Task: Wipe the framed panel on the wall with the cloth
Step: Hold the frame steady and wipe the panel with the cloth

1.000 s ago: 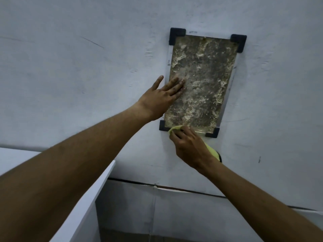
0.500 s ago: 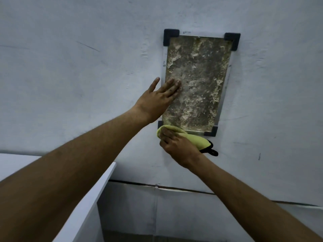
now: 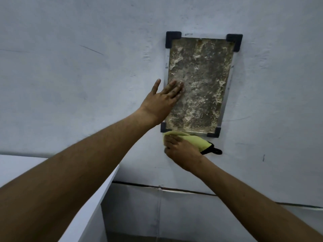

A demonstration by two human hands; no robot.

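Head view of a pale grey painted wall (image 3: 70, 84) bearing a rectangular framed panel (image 3: 197, 88) with a mottled grey-and-cream, crusted surface, a thin silver metal frame and four black plastic corner caps (image 3: 173, 38). The panel hangs upright on the wall, right of centre in the view, with its lower edge just above the right hand.

Left hand (image 3: 161, 100): laid flat and open against the wall and panel, fingers straight and close together, thumb spread apart to the left. The fingertips (image 3: 176, 85) lie on the left part of the panel's surface; the palm covers the frame's left edge, and the wrist sits just above the lower-left corner cap.

Right hand (image 3: 181, 151): below the panel, fingers curled down and closed over a folded yellow-green microfibre cloth (image 3: 194, 139) with black trim and a small black hanging loop (image 3: 215, 151). The cloth is pressed against the wall directly under the frame's bottom edge, its upper fold touching that edge near the lower-left corner; the loop end trails to the right, below the lower-right corner cap.

Both forearms are bare and reach up from the bottom of the view. A white flat-topped cabinet (image 3: 97, 206) stands at lower left beneath the left forearm. A dark horizontal seam (image 3: 174, 189) crosses the wall below the hands
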